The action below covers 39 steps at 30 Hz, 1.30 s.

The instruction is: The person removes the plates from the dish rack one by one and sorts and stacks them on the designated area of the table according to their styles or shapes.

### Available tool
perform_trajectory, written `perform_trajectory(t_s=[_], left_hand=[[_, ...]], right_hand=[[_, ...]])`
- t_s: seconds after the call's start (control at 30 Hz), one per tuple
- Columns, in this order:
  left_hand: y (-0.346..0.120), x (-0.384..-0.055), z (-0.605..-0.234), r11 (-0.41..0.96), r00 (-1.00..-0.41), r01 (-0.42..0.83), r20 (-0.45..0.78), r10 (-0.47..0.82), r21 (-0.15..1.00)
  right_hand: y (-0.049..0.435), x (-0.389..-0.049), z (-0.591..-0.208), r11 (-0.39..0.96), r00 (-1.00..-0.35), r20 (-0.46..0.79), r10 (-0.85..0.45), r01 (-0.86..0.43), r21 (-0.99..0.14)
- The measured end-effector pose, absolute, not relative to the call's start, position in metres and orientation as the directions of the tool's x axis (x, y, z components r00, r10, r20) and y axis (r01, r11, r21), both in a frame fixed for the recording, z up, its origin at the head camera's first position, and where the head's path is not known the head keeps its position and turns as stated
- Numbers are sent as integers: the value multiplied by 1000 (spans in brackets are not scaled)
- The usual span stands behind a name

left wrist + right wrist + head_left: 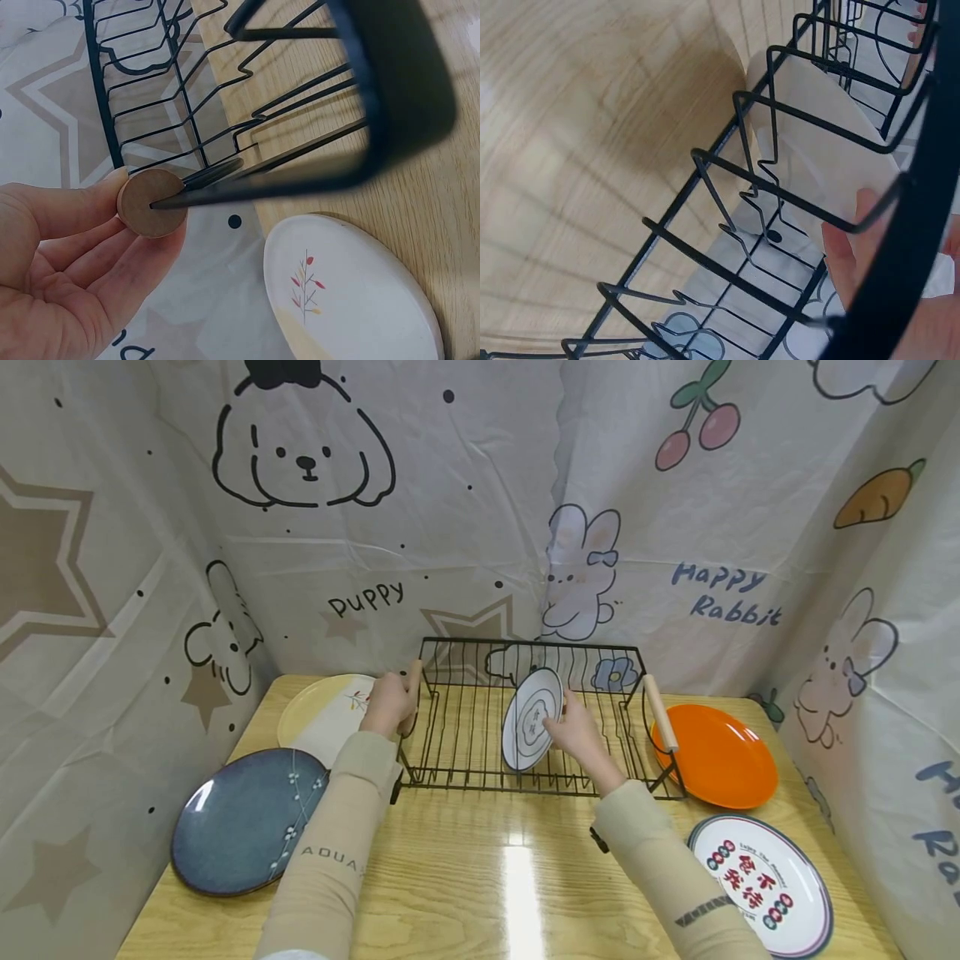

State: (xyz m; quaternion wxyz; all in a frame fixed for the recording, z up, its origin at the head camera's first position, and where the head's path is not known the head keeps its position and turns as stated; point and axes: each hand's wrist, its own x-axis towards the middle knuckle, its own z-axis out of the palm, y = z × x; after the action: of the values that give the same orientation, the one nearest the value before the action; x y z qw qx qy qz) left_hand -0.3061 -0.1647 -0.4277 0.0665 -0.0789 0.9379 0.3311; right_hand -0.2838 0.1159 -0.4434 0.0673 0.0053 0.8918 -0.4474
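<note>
A black wire dish rack (472,781) with wooden side handles stands on the table. My left hand (388,703) grips its left wooden handle (152,202), thumb on one side and fingers curled round the other. In the rack, a white plate (525,739) with a dark rim, grey rings and characters in the middle stands upright, leaning slightly. My right hand (579,733) pinches this plate at its right edge, thumb on the printed face. The right wrist view shows the fingers (864,217) on the plate's plain back, partly hidden behind the wires.
On the left lie a yellow-and-white plate (311,714) and a blue-grey plate (232,827) with a blossom pattern. To the right are an orange plate (720,756) and a white plate with red characters (795,877). A printed curtain (480,468) encloses the table's back and sides.
</note>
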Motion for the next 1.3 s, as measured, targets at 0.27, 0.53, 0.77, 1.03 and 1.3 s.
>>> perform_trajectory(t_s=[0.27,0.53,0.77,1.03,1.3], left_hand=[[-164,-306,-428,768,-978,-194,-183,-101,611],[-163,-304,-425,772,-978,-193,-183,-100,606],[-164,-303,-425,764,-980,-190,-170,-106,616],[-162,-304,-425,774,-979,-190,-170,-108,604],[-162,-305,-426,774,-977,-200,-181,-111,601]], right_hand=[[111,-284,-448,578,-991,-127,-30,86,-811],[110,-284,-450,584,-990,-141,-7,110,-805],[109,-283,-449,598,-994,-109,-1,87,-797],[115,-281,-440,578,-998,-57,-12,39,-815],[125,-278,-424,587,-1000,-17,-21,1,-810]])
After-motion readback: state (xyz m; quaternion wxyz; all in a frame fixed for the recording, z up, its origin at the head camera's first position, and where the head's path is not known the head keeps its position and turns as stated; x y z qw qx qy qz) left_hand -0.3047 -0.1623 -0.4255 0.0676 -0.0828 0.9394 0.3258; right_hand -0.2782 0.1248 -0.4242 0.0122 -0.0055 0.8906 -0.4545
